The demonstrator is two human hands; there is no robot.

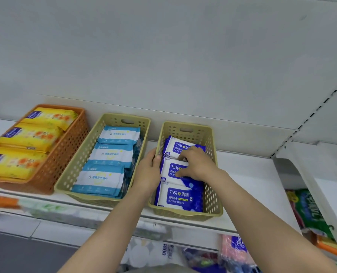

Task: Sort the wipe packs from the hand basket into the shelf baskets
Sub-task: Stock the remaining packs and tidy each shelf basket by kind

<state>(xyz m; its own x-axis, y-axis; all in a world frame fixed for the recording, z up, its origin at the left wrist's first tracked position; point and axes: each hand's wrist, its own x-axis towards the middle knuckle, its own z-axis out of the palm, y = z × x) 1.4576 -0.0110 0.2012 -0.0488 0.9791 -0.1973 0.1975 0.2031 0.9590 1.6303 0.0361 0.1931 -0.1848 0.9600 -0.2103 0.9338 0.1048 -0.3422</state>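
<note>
Three baskets stand on a white shelf. The right tan basket [213, 174] holds dark blue alcohol wipe packs in a row: a front pack [180, 198], a middle pack [173, 170] and a back pack [175, 147]. My right hand [196, 164] reaches into this basket and pinches the middle pack between thumb and fingers. My left hand [148, 171] grips the basket's left wall. The middle tan basket [81, 160] holds light blue wipe packs [112, 154]. The orange basket [65, 150] holds yellow wipe packs [29, 136]. The hand basket is out of view.
The white shelf [252, 180] runs on to the right of the baskets. A slotted upright [309, 117] and a white bracket stand at the right. Below the shelf edge lie packaged goods, blurred, among them a green pack [309, 211].
</note>
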